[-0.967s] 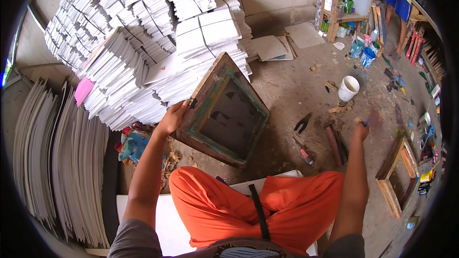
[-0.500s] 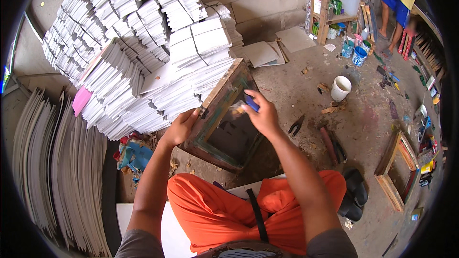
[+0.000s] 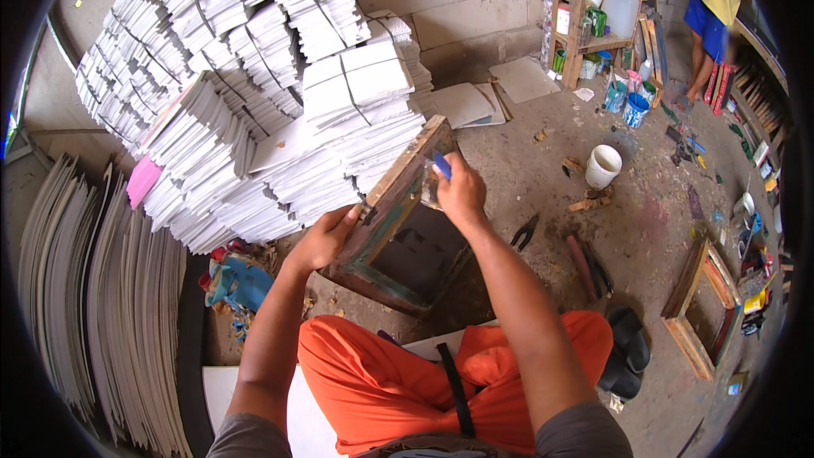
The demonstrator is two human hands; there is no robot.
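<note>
A wooden screen-printing frame (image 3: 386,233) with dark mesh (image 3: 415,248) stands tilted in front of my crossed legs. My left hand (image 3: 327,240) is closed on its left edge, with the thumb on top near a small dark clip-like piece. Over the upper part of the mesh, my right hand (image 3: 463,193) is wrapped round a blue-handled tool (image 3: 442,165). Its working end is hidden by the fingers. Beside those fingers, crumpled pale material (image 3: 429,193), perhaps tape, lies against the frame.
Bundled stacks of white paper (image 3: 356,85) rise behind the frame. On the floor to the right are pliers (image 3: 526,231), a white bucket (image 3: 604,168), black sandals (image 3: 627,348) and another wooden frame (image 3: 676,322). A person (image 3: 710,17) stands beyond a shelf (image 3: 573,21).
My right hand has shifted slightly up and left, toward the frame's upper edge, with the blue-handled tool. The frame has tilted a little; my left hand keeps its grip.
</note>
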